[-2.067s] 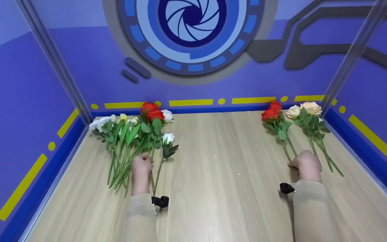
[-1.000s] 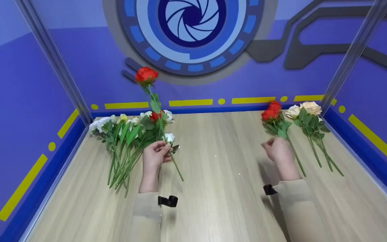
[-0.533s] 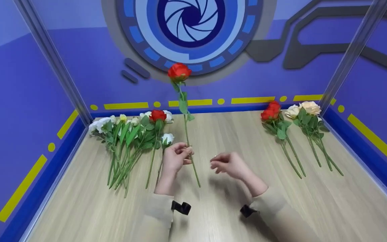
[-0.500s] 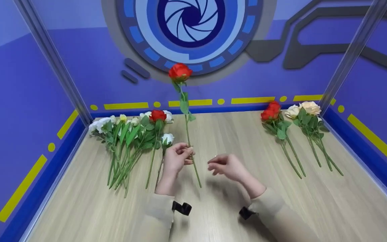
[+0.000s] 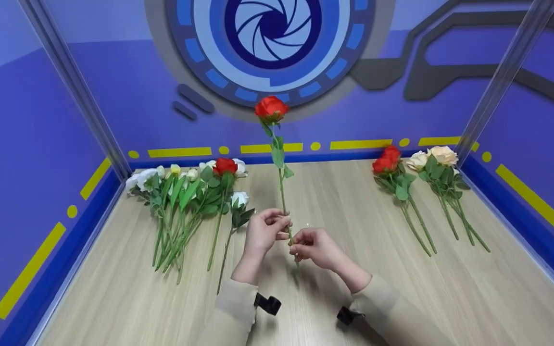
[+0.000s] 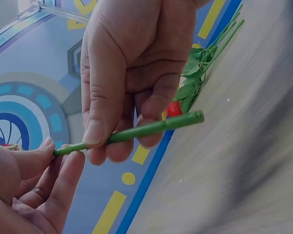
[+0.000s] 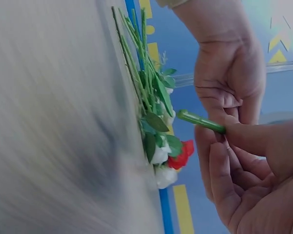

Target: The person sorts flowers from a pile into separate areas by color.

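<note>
In the head view a single red rose (image 5: 271, 109) stands nearly upright above the table, its green stem (image 5: 283, 192) leaning slightly. My left hand (image 5: 263, 235) pinches the stem between thumb and fingers. Just below it, my right hand (image 5: 319, 247) pinches the same stem near its lower end. The left wrist view shows the cut stem end (image 6: 185, 119) sticking out past the right thumb and fingertips, with the left hand (image 6: 34, 185) alongside. In the right wrist view, the stem end (image 7: 200, 120) pokes out beyond the right thumb (image 7: 249, 139).
On the left lies a bunch of white and yellowish flowers (image 5: 149, 179), with a red rose (image 5: 225, 166) and a separate white rose (image 5: 240, 198) at its right side. Red roses (image 5: 386, 161) and cream roses (image 5: 443, 155) lie at the right. Blue-purple walls (image 5: 306, 120) enclose the wooden table (image 5: 344, 202).
My left hand has lifted the red rose off the left bunch and moved it right to the middle. My right hand has left the right-hand roses and taken hold of the lower stem.
</note>
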Action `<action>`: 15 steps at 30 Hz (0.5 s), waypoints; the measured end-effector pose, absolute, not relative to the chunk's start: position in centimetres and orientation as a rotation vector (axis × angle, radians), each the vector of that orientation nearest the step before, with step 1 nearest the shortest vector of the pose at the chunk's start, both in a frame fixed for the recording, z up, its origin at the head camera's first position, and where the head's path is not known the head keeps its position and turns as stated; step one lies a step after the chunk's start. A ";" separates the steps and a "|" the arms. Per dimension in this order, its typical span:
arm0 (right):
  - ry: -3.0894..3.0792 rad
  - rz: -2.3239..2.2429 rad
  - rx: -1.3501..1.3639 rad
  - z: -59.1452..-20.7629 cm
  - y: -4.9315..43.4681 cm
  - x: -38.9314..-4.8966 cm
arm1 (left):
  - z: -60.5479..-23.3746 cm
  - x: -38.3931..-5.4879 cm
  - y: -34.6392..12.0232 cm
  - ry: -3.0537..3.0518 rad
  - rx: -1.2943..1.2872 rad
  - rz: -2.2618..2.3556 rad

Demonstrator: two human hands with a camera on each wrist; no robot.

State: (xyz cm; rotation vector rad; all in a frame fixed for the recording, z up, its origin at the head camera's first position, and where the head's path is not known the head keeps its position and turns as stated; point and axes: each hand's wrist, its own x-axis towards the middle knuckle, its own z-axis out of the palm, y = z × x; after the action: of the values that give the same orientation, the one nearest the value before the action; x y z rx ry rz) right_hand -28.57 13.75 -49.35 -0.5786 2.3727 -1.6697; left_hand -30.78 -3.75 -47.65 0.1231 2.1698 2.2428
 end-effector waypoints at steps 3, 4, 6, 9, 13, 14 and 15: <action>2.409 -1.636 -0.563 -49.0 14.4 -28.8 | -47.5 -30.8 -4.1 2.214 0.145 2.188; 2.424 -1.628 -0.550 -48.9 14.7 -29.0 | -47.5 -30.8 -4.4 2.235 0.147 2.172; 2.460 -1.612 -0.522 -48.5 15.6 -29.4 | -47.5 -31.0 -5.0 2.276 0.124 2.150; 2.523 -1.584 -0.485 -48.0 17.5 -30.1 | -47.6 -31.5 -6.4 2.330 0.053 2.149; 2.659 -1.504 -0.394 -47.1 20.8 -31.2 | -47.6 -32.1 -8.4 2.376 -0.071 2.160; 2.705 -1.469 -0.358 -46.9 21.7 -31.4 | -47.6 -32.2 -8.8 2.382 -0.103 2.164; 2.752 -1.426 -0.314 -46.6 22.7 -31.7 | -47.6 -32.3 -9.3 2.384 -0.131 2.170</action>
State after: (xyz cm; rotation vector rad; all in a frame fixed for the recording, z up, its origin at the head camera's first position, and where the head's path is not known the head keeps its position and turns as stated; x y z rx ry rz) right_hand -31.71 22.65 -46.64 -0.3138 2.7522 -1.4264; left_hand -32.32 -9.28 -47.57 -0.1313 2.3838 2.1699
